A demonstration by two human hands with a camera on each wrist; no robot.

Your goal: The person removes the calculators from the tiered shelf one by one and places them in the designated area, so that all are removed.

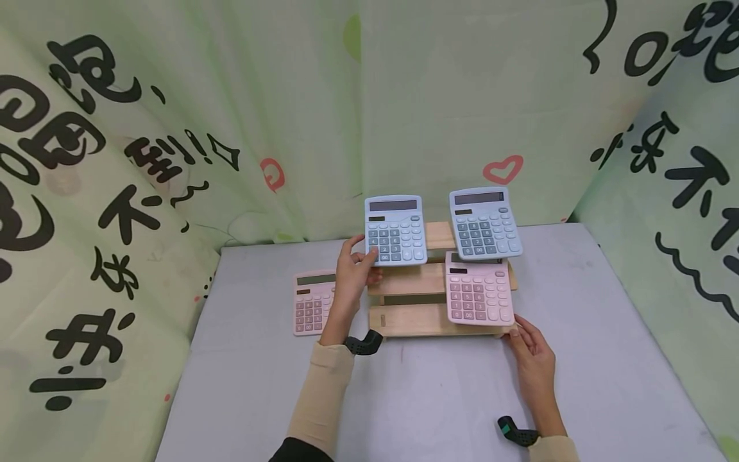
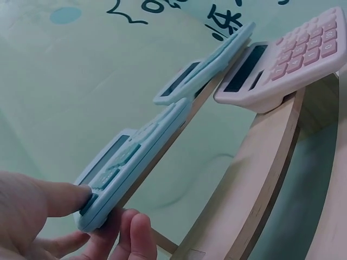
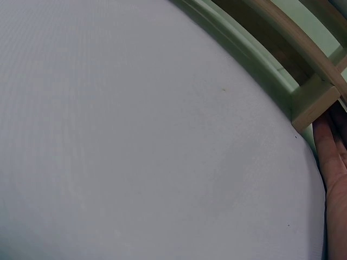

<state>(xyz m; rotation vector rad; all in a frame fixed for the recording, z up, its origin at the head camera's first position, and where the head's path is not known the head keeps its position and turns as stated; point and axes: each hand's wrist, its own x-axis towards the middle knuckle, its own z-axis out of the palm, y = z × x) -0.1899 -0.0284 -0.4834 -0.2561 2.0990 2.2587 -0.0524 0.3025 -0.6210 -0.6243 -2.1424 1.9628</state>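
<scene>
- at far left, a pale green curtain [image 1: 300, 96] with bold black lettering, which also runs along the back and down the right side.
- next, a loose pink calculator [image 1: 312, 305] lies keys up on the pale desk [image 1: 439, 398], left of the wooden rack [image 1: 416, 319]; the left forearm and hand cover part of its right side.
- the left hand [image 1: 351, 273] has its grip closed on the lower left corner of the left blue calculator [image 1: 395, 231], thumb on the keys and fingers underneath; a black band [image 1: 365, 343] sits at that wrist.
- that left blue calculator is at the rack's upper left, keys toward the person, tilted in the left wrist view; whether its back touches the slats i cannot tell.
- the rack, in the middle of the desk, shows bare slats at the left.
- on its right half sits the right pink calculator [image 1: 479, 292], across the middle and lower slats.
- above it, the right blue calculator [image 1: 485, 224] is turned slightly and overlaps the pink one's display.
- rightmost, the right hand [image 1: 534, 359] has its grip on the rack's lower right corner, just below the right pink calculator.
</scene>
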